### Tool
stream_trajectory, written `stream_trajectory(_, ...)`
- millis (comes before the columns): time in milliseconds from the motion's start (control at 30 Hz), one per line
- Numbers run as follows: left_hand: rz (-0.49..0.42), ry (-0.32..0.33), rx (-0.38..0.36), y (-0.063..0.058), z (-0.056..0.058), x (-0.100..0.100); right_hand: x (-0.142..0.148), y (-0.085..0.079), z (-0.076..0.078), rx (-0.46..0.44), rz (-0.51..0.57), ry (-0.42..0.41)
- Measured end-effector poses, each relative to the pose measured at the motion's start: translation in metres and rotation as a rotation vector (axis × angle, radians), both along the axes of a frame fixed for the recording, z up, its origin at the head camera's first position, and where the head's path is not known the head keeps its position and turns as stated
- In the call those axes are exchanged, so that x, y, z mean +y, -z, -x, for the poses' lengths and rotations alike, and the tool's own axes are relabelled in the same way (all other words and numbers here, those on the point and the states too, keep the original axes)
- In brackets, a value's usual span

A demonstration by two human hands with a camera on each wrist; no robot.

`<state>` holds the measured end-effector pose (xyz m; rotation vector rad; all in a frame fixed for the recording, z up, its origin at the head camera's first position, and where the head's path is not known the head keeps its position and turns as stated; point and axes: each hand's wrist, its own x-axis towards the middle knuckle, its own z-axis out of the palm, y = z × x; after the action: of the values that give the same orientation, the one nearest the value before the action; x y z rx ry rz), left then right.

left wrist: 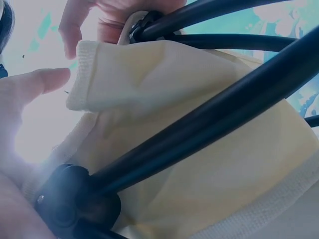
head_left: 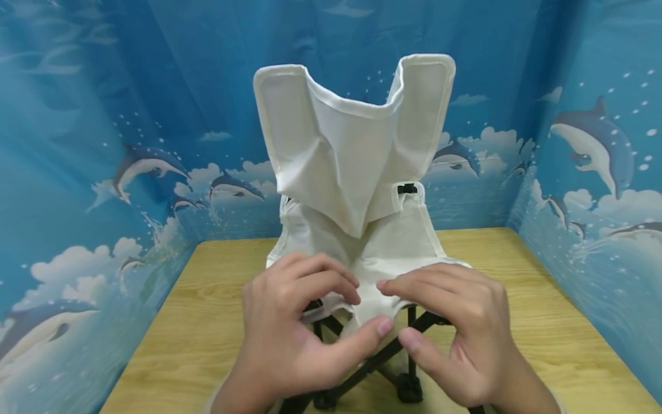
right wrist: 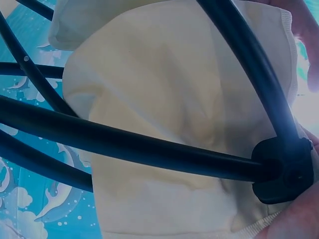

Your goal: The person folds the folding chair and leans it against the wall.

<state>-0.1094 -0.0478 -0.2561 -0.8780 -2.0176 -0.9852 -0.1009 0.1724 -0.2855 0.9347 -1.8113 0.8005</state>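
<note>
A small folding chair with white fabric [head_left: 357,138] stands on the table, its backrest tall and creased, with two upright flaps. My left hand [head_left: 295,328] lies over the left front corner of the seat [head_left: 368,287], fingers loosely bent and thumb apart. Over the right front corner is my right hand [head_left: 465,322], in a similar pose. Neither hand visibly pinches anything. Black legs [head_left: 374,362] cross beneath the seat. From below, the left wrist view shows the fabric underside [left wrist: 164,119] and a corner joint [left wrist: 75,199]; another joint [right wrist: 281,172] is near the right hand.
The chair stands on a wood-grain table [head_left: 201,310]. Blue curtains [head_left: 170,75] printed with dolphins and clouds enclose it at the back and both sides. Black tubes [right wrist: 124,144] run across under the fabric.
</note>
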Motion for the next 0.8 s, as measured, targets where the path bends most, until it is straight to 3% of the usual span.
stream_trajectory(467,-0.099,0.040,0.102,-0.004,0.000,0.007,-0.006,-0.005,0.000,0.033,0.025,-0.075)
stream_trajectory(800,-0.142,0.095,0.162,-0.002,0.002,0.014,-0.012,-0.007,0.001,0.055,0.053,-0.085)
